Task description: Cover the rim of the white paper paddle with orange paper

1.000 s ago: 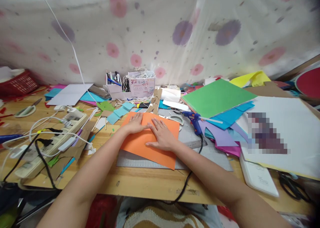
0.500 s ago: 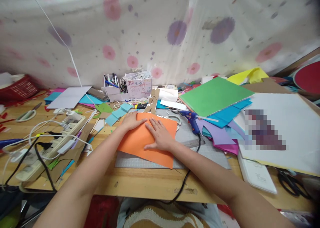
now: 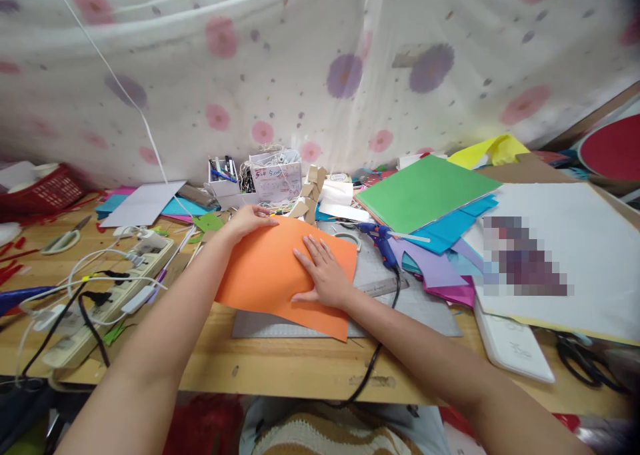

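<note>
An orange sheet of paper (image 3: pixel 265 275) lies over the grey cutting mat (image 3: pixel 425 312), its middle bulging up and its left part reaching past the mat. At its far left edge, my left hand (image 3: pixel 247 222) grips the sheet, thumb on top and fingers bent over the edge, partly hidden. My right hand (image 3: pixel 323 272) presses on the sheet's right half with spread fingers. Just beyond the far edge sticks up a piece with torn brown cardboard bits (image 3: pixel 311 192); its lower part is hidden by the sheet.
A blue glue gun (image 3: pixel 381 243) and metal ruler (image 3: pixel 385 286) lie right of the sheet. Green card (image 3: pixel 430 192) and coloured papers are piled beyond. A cabled power strip (image 3: pixel 117 302) sits left. White pen boxes (image 3: pixel 275 182) stand behind; scissors (image 3: pixel 585 362) lie far right.
My left hand has shifted left and back, and the sheet's left side has spread outward with it. The cardboard-covered piece has tilted. My right hand stays nearly in place.
</note>
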Action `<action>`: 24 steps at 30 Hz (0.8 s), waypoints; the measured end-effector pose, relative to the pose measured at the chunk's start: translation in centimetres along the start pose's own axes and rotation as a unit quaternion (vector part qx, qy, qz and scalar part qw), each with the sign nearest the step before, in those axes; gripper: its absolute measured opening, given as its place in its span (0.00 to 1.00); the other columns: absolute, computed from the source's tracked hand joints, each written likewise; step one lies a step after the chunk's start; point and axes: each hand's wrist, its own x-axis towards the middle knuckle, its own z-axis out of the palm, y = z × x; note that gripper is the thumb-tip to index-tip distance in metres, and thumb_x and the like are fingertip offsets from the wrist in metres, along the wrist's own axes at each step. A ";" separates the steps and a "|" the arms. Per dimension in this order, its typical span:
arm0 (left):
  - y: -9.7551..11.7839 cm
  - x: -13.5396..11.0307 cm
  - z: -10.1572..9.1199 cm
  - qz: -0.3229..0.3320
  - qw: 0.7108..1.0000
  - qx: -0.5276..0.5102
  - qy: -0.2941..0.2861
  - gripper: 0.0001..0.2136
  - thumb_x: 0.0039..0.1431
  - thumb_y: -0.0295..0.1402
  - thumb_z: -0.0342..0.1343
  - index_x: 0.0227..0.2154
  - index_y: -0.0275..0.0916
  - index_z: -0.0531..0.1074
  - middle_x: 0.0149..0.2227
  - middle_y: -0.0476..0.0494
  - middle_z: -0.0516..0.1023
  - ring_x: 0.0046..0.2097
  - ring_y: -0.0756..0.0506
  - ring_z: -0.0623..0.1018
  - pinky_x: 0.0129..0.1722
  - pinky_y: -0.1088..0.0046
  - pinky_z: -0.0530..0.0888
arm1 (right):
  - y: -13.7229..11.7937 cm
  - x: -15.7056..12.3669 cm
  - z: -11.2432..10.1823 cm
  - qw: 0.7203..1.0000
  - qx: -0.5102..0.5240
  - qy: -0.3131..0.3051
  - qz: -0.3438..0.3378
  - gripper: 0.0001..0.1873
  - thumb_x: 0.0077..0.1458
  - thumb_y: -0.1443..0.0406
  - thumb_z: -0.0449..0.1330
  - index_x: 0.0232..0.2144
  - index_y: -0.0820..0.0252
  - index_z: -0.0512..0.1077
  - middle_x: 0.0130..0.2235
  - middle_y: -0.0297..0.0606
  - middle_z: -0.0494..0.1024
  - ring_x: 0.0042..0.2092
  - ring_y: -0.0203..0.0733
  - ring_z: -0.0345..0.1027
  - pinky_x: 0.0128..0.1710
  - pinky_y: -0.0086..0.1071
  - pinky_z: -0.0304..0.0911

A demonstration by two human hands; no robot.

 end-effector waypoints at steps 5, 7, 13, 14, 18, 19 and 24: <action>0.8 -1.2 0.1 0.079 0.996 0.052 0.005 0.26 0.31 0.42 0.65 0.38 0.37 0.71 0.42 0.42 0.75 0.39 0.44 0.75 0.37 0.70 0.70 | -0.4 -0.3 -0.3 1.000 -0.011 0.017 0.010 0.52 0.41 0.37 0.52 0.60 0.66 0.53 0.64 0.57 0.43 0.65 0.56 0.30 0.60 0.54 0.37; 0.9 -1.8 0.4 0.114 0.988 0.103 0.028 0.26 0.34 0.40 0.64 0.41 0.39 0.69 0.45 0.42 0.74 0.42 0.44 0.74 0.41 0.69 0.69 | -0.5 -0.3 -0.3 1.000 -0.013 0.020 0.009 0.52 0.42 0.37 0.51 0.60 0.66 0.54 0.64 0.58 0.44 0.65 0.56 0.30 0.60 0.53 0.37; 1.2 -2.8 0.4 0.129 0.983 0.124 0.046 0.32 0.37 0.42 0.63 0.49 0.41 0.62 0.45 0.43 0.71 0.42 0.44 0.74 0.42 0.67 0.69 | -0.4 -0.4 -0.5 0.999 -0.002 0.033 0.000 0.52 0.42 0.37 0.51 0.60 0.65 0.53 0.64 0.57 0.44 0.65 0.54 0.30 0.60 0.53 0.37; 1.3 -2.9 0.3 0.130 0.984 0.111 0.048 0.32 0.36 0.42 0.63 0.48 0.40 0.63 0.44 0.43 0.71 0.42 0.44 0.74 0.42 0.67 0.69 | -0.4 -0.4 -0.5 0.999 0.001 0.037 -0.004 0.52 0.42 0.37 0.51 0.60 0.66 0.53 0.64 0.57 0.44 0.65 0.54 0.29 0.60 0.53 0.37; 1.5 -3.3 -0.4 0.098 0.994 0.001 0.043 0.34 0.33 0.42 0.65 0.46 0.38 0.64 0.41 0.43 0.73 0.40 0.44 0.75 0.39 0.69 0.71 | -0.2 -0.6 -0.5 0.998 0.014 0.052 -0.020 0.52 0.41 0.38 0.52 0.59 0.68 0.54 0.64 0.59 0.43 0.65 0.54 0.28 0.60 0.53 0.37; 1.6 -3.5 -0.6 0.077 0.996 -0.028 0.029 0.34 0.32 0.43 0.65 0.46 0.38 0.64 0.41 0.43 0.74 0.39 0.44 0.76 0.38 0.69 0.71 | -0.2 -0.7 -0.5 0.998 0.016 0.050 -0.021 0.52 0.41 0.38 0.53 0.59 0.67 0.53 0.64 0.58 0.43 0.65 0.54 0.28 0.60 0.53 0.37; 1.7 -4.7 -1.3 0.023 0.997 -0.068 -0.027 0.34 0.29 0.44 0.67 0.44 0.39 0.66 0.37 0.44 0.76 0.35 0.43 0.77 0.32 0.69 0.73 | -0.2 -0.6 -0.9 0.999 0.033 0.026 -0.020 0.52 0.41 0.38 0.54 0.61 0.62 0.51 0.64 0.53 0.42 0.65 0.55 0.31 0.60 0.55 0.38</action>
